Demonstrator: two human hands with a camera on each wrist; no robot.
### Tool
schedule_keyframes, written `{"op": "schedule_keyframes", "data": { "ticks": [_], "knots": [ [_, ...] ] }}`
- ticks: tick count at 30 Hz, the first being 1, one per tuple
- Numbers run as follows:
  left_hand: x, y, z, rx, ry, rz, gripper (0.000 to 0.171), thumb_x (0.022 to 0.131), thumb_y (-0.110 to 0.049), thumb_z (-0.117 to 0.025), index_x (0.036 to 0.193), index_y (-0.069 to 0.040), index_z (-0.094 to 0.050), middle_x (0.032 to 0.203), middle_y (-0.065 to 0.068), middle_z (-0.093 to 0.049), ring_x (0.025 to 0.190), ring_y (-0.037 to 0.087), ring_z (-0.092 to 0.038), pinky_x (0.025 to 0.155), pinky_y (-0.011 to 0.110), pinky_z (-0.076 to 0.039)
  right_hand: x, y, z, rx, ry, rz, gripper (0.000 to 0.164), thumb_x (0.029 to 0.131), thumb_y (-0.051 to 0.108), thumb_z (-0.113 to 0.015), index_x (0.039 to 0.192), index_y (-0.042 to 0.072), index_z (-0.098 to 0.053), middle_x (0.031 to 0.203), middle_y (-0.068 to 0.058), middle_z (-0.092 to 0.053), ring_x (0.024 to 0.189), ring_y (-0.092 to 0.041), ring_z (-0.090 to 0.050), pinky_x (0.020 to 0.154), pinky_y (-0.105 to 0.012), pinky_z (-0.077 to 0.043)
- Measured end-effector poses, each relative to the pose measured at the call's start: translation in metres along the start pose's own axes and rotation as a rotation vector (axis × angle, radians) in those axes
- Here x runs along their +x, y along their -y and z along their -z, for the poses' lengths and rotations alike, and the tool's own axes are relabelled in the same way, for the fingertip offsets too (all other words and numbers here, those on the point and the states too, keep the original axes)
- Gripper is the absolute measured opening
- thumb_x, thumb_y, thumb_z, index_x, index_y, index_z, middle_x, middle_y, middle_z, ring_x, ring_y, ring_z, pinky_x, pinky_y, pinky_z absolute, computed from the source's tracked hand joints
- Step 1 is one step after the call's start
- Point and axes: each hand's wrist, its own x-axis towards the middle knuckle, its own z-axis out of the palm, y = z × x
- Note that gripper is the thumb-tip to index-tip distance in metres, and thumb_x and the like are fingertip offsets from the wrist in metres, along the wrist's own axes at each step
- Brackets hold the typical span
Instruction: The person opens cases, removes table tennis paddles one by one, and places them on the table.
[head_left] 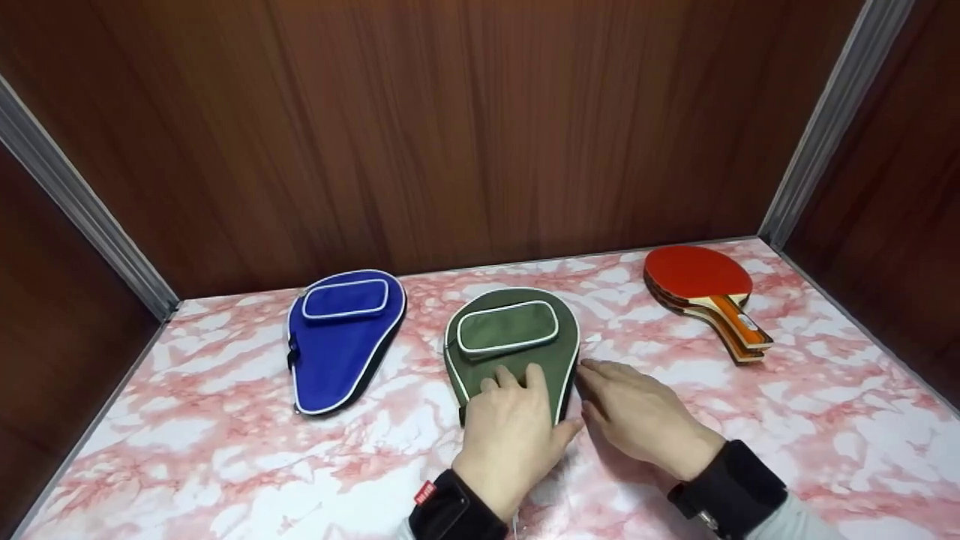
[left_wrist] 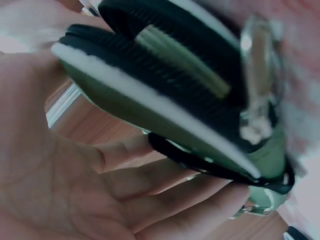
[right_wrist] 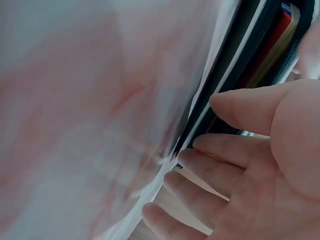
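Note:
A green table tennis bat case [head_left: 514,327] with white piping lies on the table, pocket side up. My left hand [head_left: 514,427] rests over its narrow lower part, fingers spread on the fabric and thumb by the right edge. My right hand [head_left: 641,412] is at the case's right side, fingers extended along that edge. In the left wrist view the zip is undone near the metal zip pull [left_wrist: 257,75], and a pale handle end [left_wrist: 185,60] shows inside. The right wrist view shows a red-faced bat [right_wrist: 265,50] within the zipped opening. My left palm hides the case's lower end in the head view.
To the left lies a blue bat case [head_left: 341,352] with white piping. At the back right, red table tennis bats [head_left: 697,274] are stacked with handles pointing toward me. Brown wooden panels [head_left: 450,135] with metal corner strips enclose the pink-and-white marbled table [head_left: 225,465].

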Motion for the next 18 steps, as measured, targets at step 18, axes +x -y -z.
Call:
{"op": "schedule_keyframes", "data": {
  "ticks": [18],
  "knots": [
    [0.003,0.007,-0.006,0.057,-0.178,-0.058,0.02,0.086,-0.029,-0.08,0.086,-0.014,-0.067,0.063,0.007,-0.065,0.051,0.024,-0.064,0.043,0.041,-0.048,0.012,0.008,-0.001,-0.11,-0.098,0.093,0.029,0.099,0.011,-0.071,0.125,-0.002,-0.077,0.13,-0.017,-0.074,0.113,-0.037,-0.075,0.089,-0.054,-0.061]
  ]
}}
